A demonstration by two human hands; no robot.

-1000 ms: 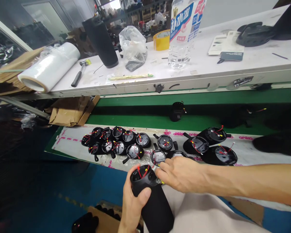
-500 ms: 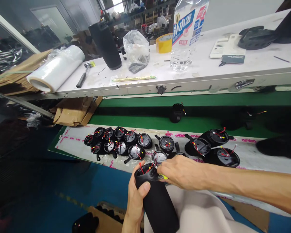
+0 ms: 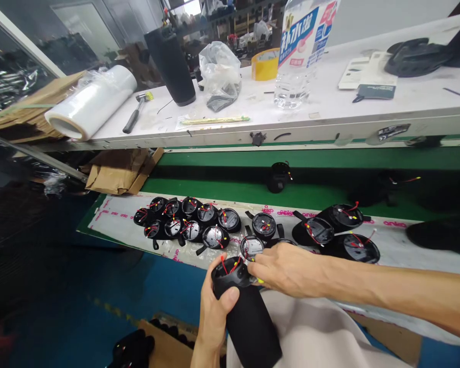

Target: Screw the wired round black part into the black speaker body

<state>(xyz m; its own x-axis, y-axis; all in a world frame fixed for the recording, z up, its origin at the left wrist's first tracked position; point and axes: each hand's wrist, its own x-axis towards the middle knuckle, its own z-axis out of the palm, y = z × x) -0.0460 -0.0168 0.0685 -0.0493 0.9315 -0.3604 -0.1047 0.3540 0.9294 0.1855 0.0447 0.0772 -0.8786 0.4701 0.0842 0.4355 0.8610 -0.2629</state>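
A black cylindrical speaker body [image 3: 249, 317] leans across my lap, its open end up and red wires poking out. My left hand [image 3: 214, 301] wraps around its upper part, thumb across the front. At the rim, my right hand [image 3: 278, 271] is closed on a small tool [image 3: 259, 280] with a bit of yellow showing; its kind is mostly hidden by the fingers. Just beyond the hands stand several similar black bodies with wires, among them one cylinder [image 3: 264, 225] with a strap and another [image 3: 215, 237] to the left.
A printed protective sheet [image 3: 118, 217] covers the front of the green bench [image 3: 222, 186]. Above runs a white shelf [image 3: 230, 107] holding a water bottle [image 3: 297, 61], yellow tape [image 3: 264, 66], a film roll [image 3: 94, 102] and a hammer [image 3: 136, 113]. An open carton [image 3: 168, 347] sits below left.
The view has shifted slightly. Both hands stay at the top of the speaker body, and the yellow part of the tool shows a little less beneath my right hand.
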